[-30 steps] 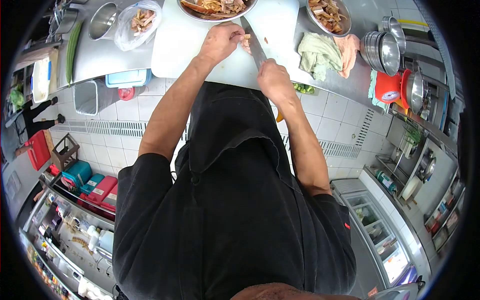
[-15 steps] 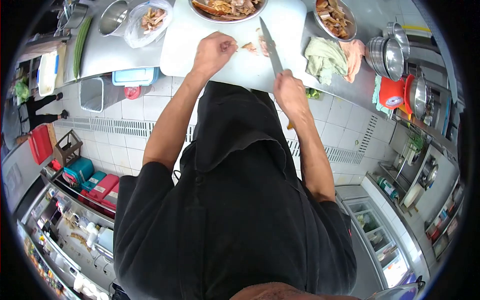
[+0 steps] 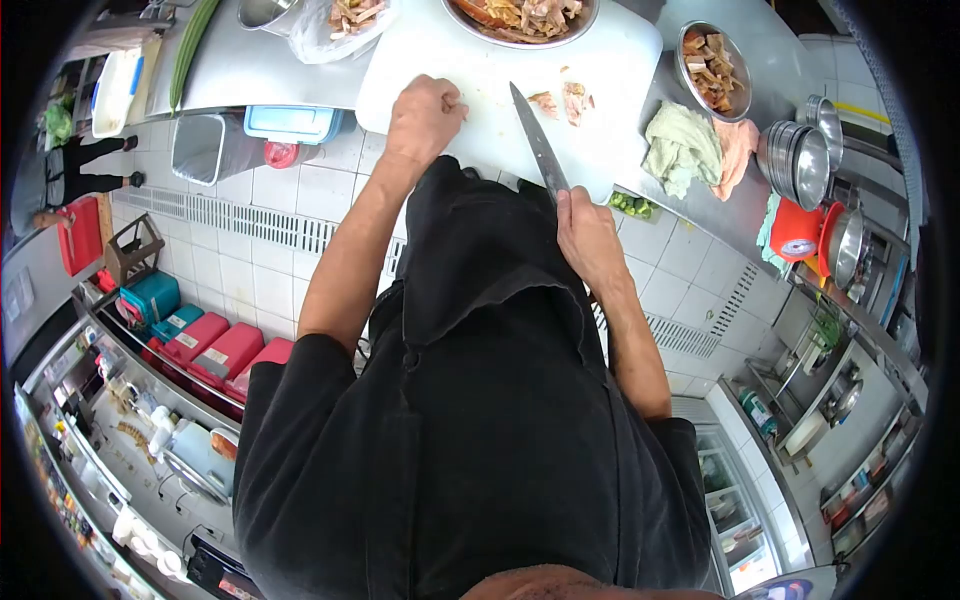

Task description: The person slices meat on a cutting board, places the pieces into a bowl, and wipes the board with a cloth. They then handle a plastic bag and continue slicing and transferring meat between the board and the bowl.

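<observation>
My right hand (image 3: 592,238) grips the handle of a long kitchen knife (image 3: 540,145), its blade angled up and left over the white cutting board (image 3: 415,55). Just right of the blade lie a few small scraps of cooked meat (image 3: 577,102) on the board. Over the board's left front part is my left hand (image 3: 427,118), its fingers curled in; whatever they may hold is hidden. At the board's far edge stands a metal bowl (image 3: 518,44) heaped with cut brown meat (image 3: 545,17).
Right of the board are a second bowl of meat pieces (image 3: 710,70), a green cloth (image 3: 683,148), a pink cloth (image 3: 735,142) and stacked metal bowls (image 3: 795,160). On the left are a plastic bag of meat (image 3: 350,40) and a long green vegetable (image 3: 192,50). A bin (image 3: 205,150) stands below.
The view has shifted, moving the scene rightward. The knife has gone from the right side of the scraps to their left. My left hand has drawn back from the scraps.
</observation>
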A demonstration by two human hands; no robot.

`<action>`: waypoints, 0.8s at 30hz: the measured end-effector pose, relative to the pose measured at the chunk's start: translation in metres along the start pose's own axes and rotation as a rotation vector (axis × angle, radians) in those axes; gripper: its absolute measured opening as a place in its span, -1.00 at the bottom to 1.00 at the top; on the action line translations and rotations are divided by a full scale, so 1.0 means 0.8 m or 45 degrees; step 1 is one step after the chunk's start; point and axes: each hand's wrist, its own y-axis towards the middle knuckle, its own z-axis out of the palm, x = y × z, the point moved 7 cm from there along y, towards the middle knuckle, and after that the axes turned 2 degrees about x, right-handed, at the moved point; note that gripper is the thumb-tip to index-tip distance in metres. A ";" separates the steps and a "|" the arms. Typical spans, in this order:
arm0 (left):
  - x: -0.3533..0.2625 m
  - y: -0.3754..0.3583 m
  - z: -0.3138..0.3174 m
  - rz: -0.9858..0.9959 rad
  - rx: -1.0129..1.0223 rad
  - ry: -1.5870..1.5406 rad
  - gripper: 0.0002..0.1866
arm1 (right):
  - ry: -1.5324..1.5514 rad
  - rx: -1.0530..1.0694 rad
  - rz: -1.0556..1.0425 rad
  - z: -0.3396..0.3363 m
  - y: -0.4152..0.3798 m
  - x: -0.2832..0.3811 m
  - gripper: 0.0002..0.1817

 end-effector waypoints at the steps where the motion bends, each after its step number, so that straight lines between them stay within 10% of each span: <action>1: -0.002 0.002 0.003 0.015 -0.019 -0.025 -0.78 | 0.015 0.002 0.006 0.000 0.001 -0.001 -0.64; 7: 0.010 0.009 -0.043 -0.062 -0.243 -0.366 -0.81 | 0.116 -0.113 0.170 -0.009 -0.023 -0.042 -0.63; 15: 0.108 0.093 -0.184 -0.097 -0.438 0.341 -0.63 | 0.801 -0.072 0.573 -0.007 -0.029 -0.127 -0.57; 24: -0.121 0.028 0.052 0.270 0.292 -0.140 -0.38 | 0.683 0.026 0.459 0.006 0.021 -0.094 -0.58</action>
